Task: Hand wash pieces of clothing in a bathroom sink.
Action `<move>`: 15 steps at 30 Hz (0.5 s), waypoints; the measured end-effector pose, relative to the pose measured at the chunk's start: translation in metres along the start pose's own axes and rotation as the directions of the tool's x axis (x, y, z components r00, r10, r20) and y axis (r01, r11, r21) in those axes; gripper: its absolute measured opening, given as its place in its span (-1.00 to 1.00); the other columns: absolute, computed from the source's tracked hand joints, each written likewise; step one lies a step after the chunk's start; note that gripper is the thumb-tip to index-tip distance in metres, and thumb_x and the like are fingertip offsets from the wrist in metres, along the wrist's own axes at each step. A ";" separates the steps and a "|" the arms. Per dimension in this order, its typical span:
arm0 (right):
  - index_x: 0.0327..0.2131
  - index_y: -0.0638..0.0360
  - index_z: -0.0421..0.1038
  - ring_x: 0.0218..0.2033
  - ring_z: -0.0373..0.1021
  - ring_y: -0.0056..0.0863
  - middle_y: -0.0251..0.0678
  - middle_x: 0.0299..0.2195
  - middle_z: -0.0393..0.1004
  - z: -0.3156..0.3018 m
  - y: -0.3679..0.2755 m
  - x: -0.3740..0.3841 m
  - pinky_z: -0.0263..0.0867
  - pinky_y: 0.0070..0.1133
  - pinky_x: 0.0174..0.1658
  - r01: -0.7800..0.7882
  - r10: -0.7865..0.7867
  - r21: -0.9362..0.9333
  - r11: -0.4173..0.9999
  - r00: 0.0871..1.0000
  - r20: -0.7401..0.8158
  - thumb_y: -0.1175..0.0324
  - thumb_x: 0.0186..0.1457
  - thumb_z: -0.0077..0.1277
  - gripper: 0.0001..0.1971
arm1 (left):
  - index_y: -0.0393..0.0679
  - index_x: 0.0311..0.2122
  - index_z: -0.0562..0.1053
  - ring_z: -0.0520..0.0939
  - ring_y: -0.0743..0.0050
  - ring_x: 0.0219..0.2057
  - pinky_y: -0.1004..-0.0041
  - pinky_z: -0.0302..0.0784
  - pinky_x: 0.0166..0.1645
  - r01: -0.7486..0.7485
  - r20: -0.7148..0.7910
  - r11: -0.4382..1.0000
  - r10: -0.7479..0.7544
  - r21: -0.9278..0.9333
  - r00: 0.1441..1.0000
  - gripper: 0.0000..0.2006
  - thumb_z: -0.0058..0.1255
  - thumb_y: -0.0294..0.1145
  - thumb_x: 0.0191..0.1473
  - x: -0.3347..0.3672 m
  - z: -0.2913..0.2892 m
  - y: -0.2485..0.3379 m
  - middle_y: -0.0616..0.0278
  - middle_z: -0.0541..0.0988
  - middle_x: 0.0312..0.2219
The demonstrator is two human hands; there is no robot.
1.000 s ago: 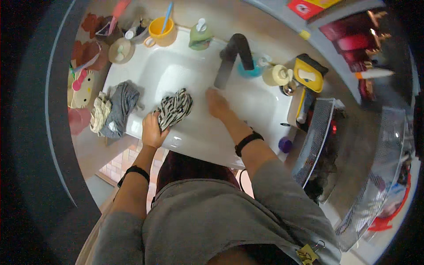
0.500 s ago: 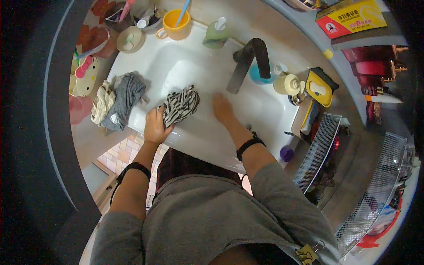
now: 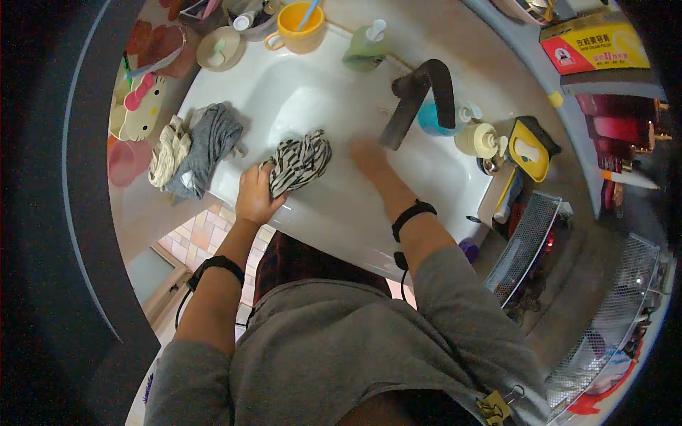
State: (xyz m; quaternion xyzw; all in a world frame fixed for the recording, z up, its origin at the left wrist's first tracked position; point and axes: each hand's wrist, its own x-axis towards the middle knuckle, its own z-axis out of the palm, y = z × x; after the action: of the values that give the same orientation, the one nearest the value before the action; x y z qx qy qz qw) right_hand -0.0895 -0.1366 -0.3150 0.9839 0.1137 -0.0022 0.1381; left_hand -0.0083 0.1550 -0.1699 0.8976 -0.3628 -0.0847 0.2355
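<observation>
My left hand (image 3: 256, 197) grips a crumpled black-and-white striped cloth (image 3: 301, 162) at the near left of the white sink (image 3: 328, 231), with its fingers partly hidden behind the fabric. Over the middle of the basin, just left of the black faucet's (image 3: 435, 89) spout, is my right hand (image 3: 369, 157). Motion blurs its fingers, and nothing shows clearly in it. On the sink's left rim lie a grey cloth (image 3: 210, 142) and a cream cloth (image 3: 169, 155), bunched against each other.
Behind the basin stand a yellow mug (image 3: 300, 37), a green pump bottle (image 3: 366, 48) and a cream dish (image 3: 220, 50). Right of the faucet are a blue bottle (image 3: 435, 117), a cream pump bottle (image 3: 476, 140) and a yellow soap tray (image 3: 529, 153). A wire mesh rack (image 3: 526, 245) borders the near right.
The whole view has shifted slightly, moving the sink things rightward. My left hand still holds the striped cloth; my right hand stays near the spout, its fingers blurred.
</observation>
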 end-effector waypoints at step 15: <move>-0.41 0.06 0.33 -0.40 0.36 -0.40 -0.31 -0.45 0.41 -0.061 -0.006 -0.013 0.27 -0.46 -0.35 -0.555 0.473 0.290 0.780 0.825 0.308 0.34 -0.02 -0.06 -0.92 | -0.19 -0.05 0.22 0.33 -0.06 -0.15 0.18 0.22 -0.02 -0.005 0.012 1.000 0.005 0.004 1.000 -0.36 0.18 -0.29 -0.32 0.001 0.000 -0.001 -0.02 0.34 -0.22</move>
State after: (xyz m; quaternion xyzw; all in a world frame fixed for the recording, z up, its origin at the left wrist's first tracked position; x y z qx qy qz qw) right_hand -0.1050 -0.1169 -0.2571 0.9786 -0.1790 -0.0931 -0.0413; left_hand -0.0070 0.1546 -0.1706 0.8967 -0.3665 -0.0889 0.2316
